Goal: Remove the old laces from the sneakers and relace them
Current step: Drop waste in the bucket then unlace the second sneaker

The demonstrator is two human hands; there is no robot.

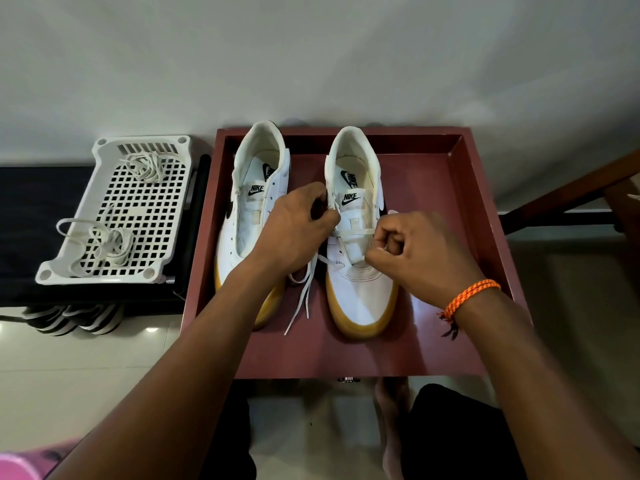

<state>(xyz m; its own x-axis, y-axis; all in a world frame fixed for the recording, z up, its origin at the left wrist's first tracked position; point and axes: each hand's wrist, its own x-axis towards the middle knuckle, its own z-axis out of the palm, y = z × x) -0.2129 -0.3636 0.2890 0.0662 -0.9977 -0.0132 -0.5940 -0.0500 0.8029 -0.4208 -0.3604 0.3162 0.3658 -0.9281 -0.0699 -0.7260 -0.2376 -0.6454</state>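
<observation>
White lace (349, 233) across right sneaker (360, 244), inside maroon tray (485, 237); pinched by left hand (294, 230) at eyelet, by curled right hand (412, 251) opposite. Unlaced left sneaker (249, 216) beside.

Two sneakers stand side by side in the tray (467, 202), one sneaker (242, 216) left of the other sneaker (360, 289). Left of the tray sits a basket (173, 188) with two lace bundles in it.
</observation>
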